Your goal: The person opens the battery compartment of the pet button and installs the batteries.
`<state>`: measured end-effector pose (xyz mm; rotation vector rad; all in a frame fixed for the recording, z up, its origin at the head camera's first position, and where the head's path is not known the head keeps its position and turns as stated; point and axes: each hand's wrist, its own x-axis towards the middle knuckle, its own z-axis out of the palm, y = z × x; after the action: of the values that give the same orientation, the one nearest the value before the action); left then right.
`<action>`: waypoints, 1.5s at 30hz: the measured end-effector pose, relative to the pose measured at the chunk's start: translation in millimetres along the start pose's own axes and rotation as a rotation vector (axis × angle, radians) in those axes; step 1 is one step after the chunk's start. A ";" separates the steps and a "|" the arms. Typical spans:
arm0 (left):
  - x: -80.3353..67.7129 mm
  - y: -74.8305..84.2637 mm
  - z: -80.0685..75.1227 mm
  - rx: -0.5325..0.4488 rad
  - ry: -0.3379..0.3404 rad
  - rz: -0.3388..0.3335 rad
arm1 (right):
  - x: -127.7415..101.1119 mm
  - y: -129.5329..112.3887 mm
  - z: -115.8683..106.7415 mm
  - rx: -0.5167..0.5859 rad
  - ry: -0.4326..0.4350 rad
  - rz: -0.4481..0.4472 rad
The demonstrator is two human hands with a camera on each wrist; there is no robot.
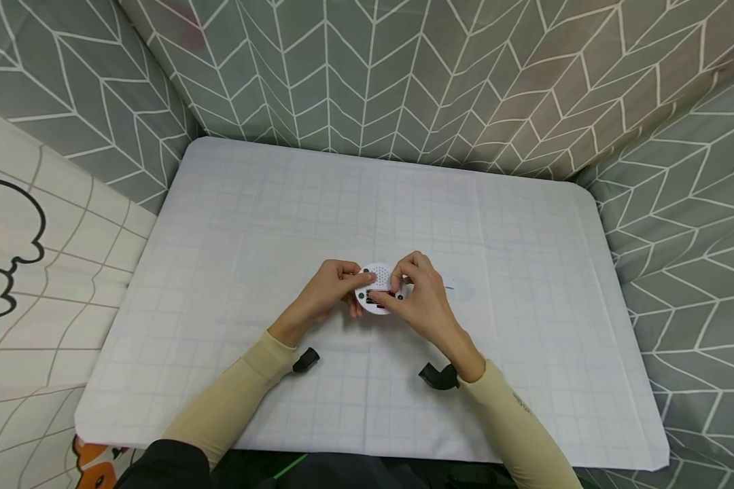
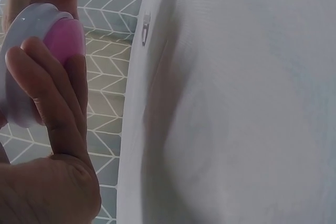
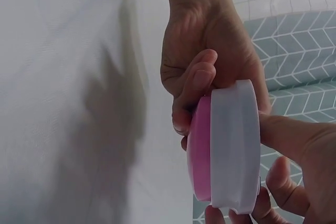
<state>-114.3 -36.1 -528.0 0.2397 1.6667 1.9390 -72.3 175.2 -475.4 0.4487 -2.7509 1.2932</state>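
A round white device (image 1: 380, 269) with speaker holes and an uncovered battery compartment faces up over the middle of the table. Its other side is a pink dome (image 3: 200, 150), seen from the side in the right wrist view. My left hand (image 1: 330, 288) grips the left rim, thumb on the holed face and fingers (image 2: 50, 80) beneath against the pink part. At the right rim my right hand (image 1: 425, 295) holds the device, its thumb at the battery compartment and its other fingers curled. Whether a small part sits between the right fingertips is hidden.
A small, pale, thin object (image 2: 146, 29) lies on the table just beyond the right hand, its kind unclear. The white cloth-covered table (image 1: 269, 204) has curtains with a chevron pattern (image 1: 373, 81) behind it. Black wrist mounts (image 1: 438, 375) sit near both cuffs.
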 end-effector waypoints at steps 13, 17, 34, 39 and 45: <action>-0.3 1.6 -1.0 0.026 0.015 -0.012 | -1.1 11.4 -16.8 0.091 0.044 0.020; -0.9 3.1 -0.9 0.029 0.029 -0.018 | -1.6 22.9 -31.0 0.016 0.087 0.084; 1.3 0.6 -0.4 0.015 0.035 -0.013 | -11.2 70.4 -59.5 -0.264 0.022 0.158; 1.2 1.0 0.0 0.020 0.039 -0.024 | -10.4 77.9 -62.2 -0.270 -0.052 0.171; 1.0 1.0 1.2 0.024 0.036 -0.024 | -8.2 86.0 -63.6 -0.271 -0.133 0.170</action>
<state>-114.9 -34.7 -527.0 0.1940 1.7094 1.9176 -93.3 277.6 -499.9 0.2948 -3.0734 0.9266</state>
